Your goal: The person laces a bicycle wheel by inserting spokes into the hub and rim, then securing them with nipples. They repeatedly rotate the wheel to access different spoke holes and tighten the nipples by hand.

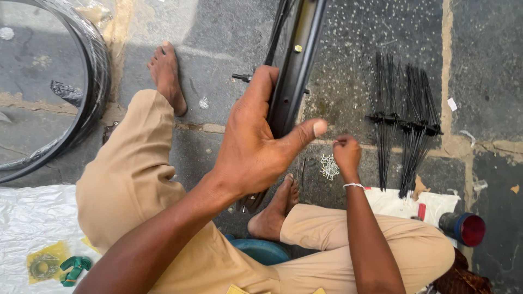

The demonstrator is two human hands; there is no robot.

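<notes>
Person seated on grey stone paving w/ knees bent in tan trousers, bare feet out front. Left hand (256, 139) wraps the black metal bicycle wheel rim (297, 65), which stands upright betw. the legs; fingers curl behind the rim, thumb sticks out to the side, so it's a firm grasp. Right hand (346, 154) reaches down w/ arm nearly straight, fingertips pinched shut just beside a small pile of silver spoke nipples (329, 166) on the ground; can't tell if it holds one. Two bundles of black spokes (406, 128) lie farther right. Black tyre (90, 81) sits at far left.
</notes>
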